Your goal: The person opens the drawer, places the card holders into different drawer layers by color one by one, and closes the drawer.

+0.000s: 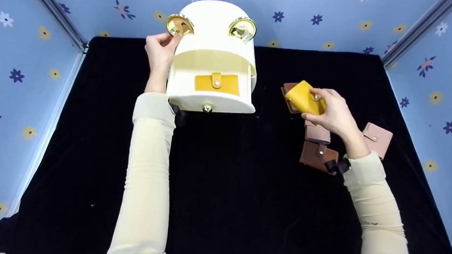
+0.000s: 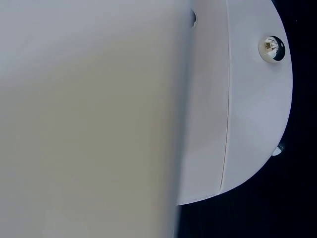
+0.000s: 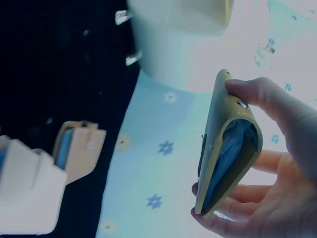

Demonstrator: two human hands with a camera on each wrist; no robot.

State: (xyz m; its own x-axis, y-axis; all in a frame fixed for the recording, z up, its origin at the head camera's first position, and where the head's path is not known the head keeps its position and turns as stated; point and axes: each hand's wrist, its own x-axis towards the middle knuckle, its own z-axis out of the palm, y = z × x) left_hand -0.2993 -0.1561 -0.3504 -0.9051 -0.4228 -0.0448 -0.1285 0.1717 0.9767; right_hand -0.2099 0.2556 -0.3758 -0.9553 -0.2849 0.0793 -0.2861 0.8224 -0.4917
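Note:
A white storage box with a pulled-out drawer stands at the back. In the drawer lies a yellow wallet with a snap strap. My left hand pinches the lower edge of the gold round ornament on the box's left; some of its fingertips are hidden. My right hand grips another yellow wallet above a brown wallet. In the right wrist view, this held wallet shows its open side with blue-grey filling, between thumb and fingers.
Near the right forearm lie a pink wallet, a dark brown wallet and another pink wallet. A second gold ornament sits on the box's right. Black cloth covers the table, with flowered panels around it.

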